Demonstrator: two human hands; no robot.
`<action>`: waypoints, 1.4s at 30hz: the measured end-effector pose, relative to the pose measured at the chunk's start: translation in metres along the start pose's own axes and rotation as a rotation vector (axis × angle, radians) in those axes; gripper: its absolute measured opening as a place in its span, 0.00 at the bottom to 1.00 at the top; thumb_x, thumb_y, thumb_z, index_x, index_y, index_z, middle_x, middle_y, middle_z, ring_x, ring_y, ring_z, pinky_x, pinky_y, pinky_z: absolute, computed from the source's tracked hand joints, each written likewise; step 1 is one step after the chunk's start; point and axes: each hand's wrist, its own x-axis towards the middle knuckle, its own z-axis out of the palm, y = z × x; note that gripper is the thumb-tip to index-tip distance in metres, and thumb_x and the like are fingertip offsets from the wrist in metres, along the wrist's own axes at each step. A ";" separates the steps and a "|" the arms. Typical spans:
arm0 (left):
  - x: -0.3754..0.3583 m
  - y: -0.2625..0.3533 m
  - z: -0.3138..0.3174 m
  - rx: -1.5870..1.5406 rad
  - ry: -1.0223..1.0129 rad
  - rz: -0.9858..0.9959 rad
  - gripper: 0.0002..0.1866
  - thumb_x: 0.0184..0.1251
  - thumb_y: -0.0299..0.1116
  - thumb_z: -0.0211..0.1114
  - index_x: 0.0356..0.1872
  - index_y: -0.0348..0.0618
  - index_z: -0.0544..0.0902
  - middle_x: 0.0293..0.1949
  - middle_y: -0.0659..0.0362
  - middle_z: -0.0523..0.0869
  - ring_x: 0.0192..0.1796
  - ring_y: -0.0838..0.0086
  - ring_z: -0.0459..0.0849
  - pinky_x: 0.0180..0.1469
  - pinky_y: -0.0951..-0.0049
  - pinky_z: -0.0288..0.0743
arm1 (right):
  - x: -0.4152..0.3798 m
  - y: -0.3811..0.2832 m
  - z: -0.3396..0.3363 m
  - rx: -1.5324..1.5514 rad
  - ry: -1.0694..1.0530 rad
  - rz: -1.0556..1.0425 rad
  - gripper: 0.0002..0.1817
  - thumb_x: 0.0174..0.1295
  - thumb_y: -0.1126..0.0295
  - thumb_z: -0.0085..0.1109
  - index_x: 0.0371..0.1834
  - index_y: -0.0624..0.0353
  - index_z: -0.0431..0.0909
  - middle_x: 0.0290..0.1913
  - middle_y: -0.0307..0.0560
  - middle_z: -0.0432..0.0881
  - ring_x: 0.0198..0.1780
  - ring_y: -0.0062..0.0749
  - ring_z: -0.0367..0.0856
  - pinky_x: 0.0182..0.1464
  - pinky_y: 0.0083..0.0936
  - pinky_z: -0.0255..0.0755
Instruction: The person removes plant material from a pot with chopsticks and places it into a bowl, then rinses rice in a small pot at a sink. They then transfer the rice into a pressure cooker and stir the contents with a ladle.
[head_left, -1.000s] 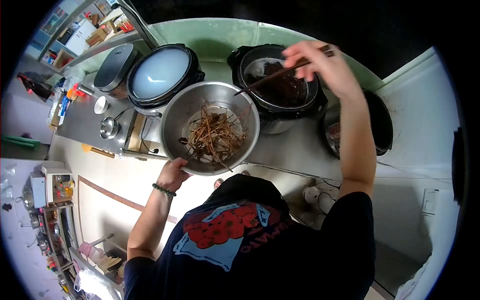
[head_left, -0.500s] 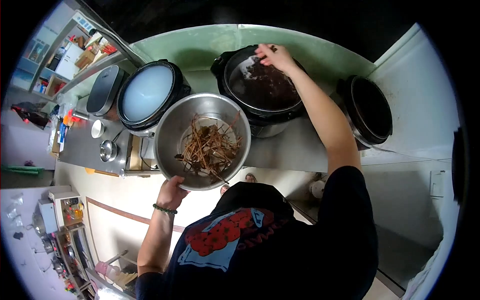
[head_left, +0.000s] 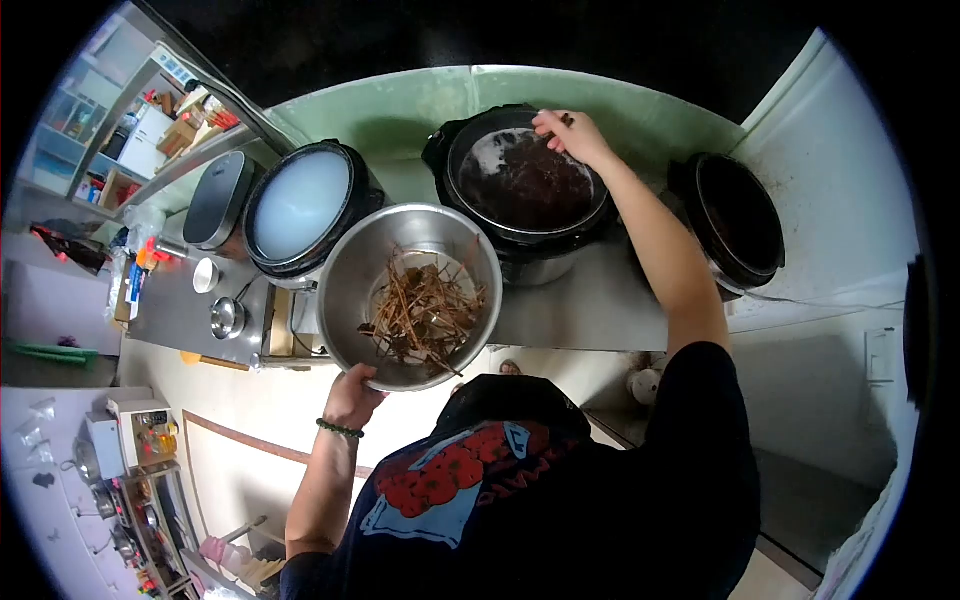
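My left hand (head_left: 355, 398) grips the near rim of a wide stainless steel bowl (head_left: 345, 290), thumb over the edge. Thin brown dried twigs (head_left: 425, 312) lie tangled in the bowl. Over the back right rim of an uncovered electric cooker pot (head_left: 535, 268), my right hand (head_left: 580, 140) hangs with its fingers pinched together. A small dark brown spot shows on that hand, perhaps a ring. Whether anything sits between the fingertips is hidden. Dark reddish-brown liquid (head_left: 545, 195) with a patch of white foam fills the pot.
Left of the bowl is a cooker (head_left: 303, 205) with a pale bluish-white top, beside a grey-lidded appliance (head_left: 215, 200). Another dark open pot (head_left: 740, 220) stands at the right wall. A white cup (head_left: 206, 275) and small metal bowl (head_left: 228, 318) sit on the steel counter (head_left: 165, 310).
The whole view has shifted slightly, with things sitting a little lower. My right hand stays pinched over the pot's rim, slightly farther right relative to it. My left hand keeps the bowl.
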 end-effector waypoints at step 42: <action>0.001 -0.001 0.000 -0.056 0.020 0.038 0.16 0.54 0.24 0.45 0.45 0.26 0.63 0.41 0.48 0.74 0.42 0.65 0.76 0.47 0.68 0.71 | 0.012 -0.007 0.021 0.200 0.452 -0.039 0.18 0.59 0.58 0.41 0.33 0.62 0.74 0.25 0.45 0.80 0.24 0.23 0.75 0.27 0.15 0.67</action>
